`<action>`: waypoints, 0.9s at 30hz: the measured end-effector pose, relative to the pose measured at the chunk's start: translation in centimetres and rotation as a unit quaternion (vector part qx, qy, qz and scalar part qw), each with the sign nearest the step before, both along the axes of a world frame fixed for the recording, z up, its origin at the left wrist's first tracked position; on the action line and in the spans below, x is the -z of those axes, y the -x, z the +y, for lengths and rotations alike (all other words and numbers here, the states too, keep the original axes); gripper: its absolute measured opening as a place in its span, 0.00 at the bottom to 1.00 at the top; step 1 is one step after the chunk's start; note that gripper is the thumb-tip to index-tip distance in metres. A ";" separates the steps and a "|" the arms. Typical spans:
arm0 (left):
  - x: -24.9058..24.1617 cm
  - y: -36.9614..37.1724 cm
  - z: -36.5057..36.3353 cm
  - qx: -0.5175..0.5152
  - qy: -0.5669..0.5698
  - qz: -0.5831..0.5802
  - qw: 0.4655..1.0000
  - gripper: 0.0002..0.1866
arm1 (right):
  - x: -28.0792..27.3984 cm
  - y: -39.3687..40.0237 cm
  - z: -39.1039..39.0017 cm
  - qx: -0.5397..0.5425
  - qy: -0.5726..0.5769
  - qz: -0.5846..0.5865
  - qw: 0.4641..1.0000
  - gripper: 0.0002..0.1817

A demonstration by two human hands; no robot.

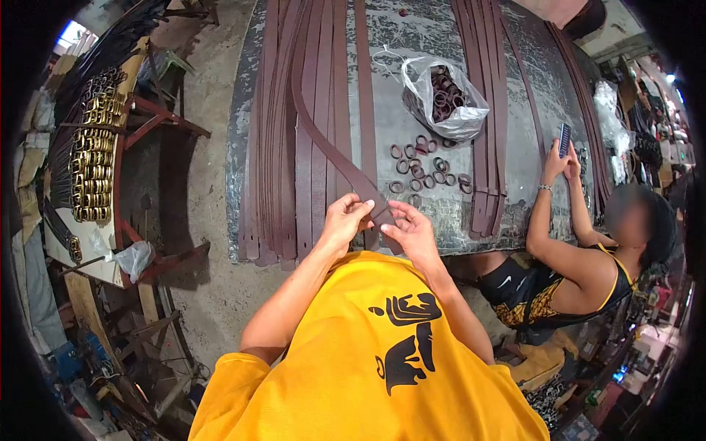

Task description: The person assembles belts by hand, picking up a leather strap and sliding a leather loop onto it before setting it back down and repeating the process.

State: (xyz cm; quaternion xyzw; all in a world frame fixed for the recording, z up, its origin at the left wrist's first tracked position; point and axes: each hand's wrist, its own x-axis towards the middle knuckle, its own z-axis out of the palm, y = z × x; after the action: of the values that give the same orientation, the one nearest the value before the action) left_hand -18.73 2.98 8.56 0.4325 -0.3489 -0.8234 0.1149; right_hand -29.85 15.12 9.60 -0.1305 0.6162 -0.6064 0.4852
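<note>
A long brown leather strap (321, 140) curves down from the top of the table to my hands. My left hand (348, 220) pinches its edge near the lower end, thumb on top. On the other side my right hand (410, 229) grips the same end, where a narrow band seems to cross the strap. Many flat brown straps (276, 147) lie lengthwise beneath and to the left. Right of my hands, small brown leather loops (418, 168) are scattered on the dark table. Behind them an open clear plastic bag (468, 121) holds more loops.
More straps (487, 147) lie on the right part of the worn table (529, 169). A seated person (581, 264) at the right edge holds a phone (565, 140). On the left, a rack (158, 117) bears belts with gold-coloured buckles (93, 169).
</note>
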 end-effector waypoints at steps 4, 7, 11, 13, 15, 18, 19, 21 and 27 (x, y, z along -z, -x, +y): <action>0.3 -1.0 0.4 0.008 -0.069 0.009 0.998 0.09 | -0.2 -0.5 0.8 -0.033 -0.004 0.037 0.999 0.33; -0.7 -1.2 0.7 0.060 -0.079 0.024 0.995 0.12 | 0.5 -0.6 1.2 -0.061 -0.019 0.108 0.992 0.35; 2.0 -0.9 0.1 0.030 -0.023 -0.023 0.999 0.13 | 0.9 -0.5 1.3 -0.096 -0.059 0.176 0.978 0.38; 1.6 -0.7 -0.7 0.056 -0.014 -0.006 0.998 0.10 | 0.4 -0.3 1.3 -0.112 -0.076 0.187 0.973 0.39; 2.1 -1.0 -1.6 0.101 -0.006 0.019 0.995 0.08 | -0.6 -0.1 1.2 -0.135 -0.098 0.202 0.965 0.40; 2.1 -0.8 -2.2 0.112 -0.006 0.033 0.993 0.08 | -0.4 0.2 1.5 -0.140 -0.095 0.190 0.967 0.41; 2.1 -0.7 -2.2 0.108 -0.021 0.031 0.993 0.07 | -0.3 0.2 1.6 -0.139 -0.095 0.180 0.969 0.40; 1.9 -0.6 -2.3 0.098 -0.049 0.026 0.994 0.07 | -0.3 0.3 1.6 -0.138 -0.094 0.159 0.973 0.39; 1.6 -0.4 -2.6 0.113 -0.007 0.000 0.994 0.07 | 0.5 0.6 -0.9 -0.110 -0.100 0.099 0.984 0.27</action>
State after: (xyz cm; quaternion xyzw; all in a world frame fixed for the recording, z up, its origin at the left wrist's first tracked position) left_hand -18.29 0.37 6.99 0.3908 -0.3901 -0.8335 0.0180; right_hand -30.47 14.19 9.14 -0.2072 0.7008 -0.4688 0.4962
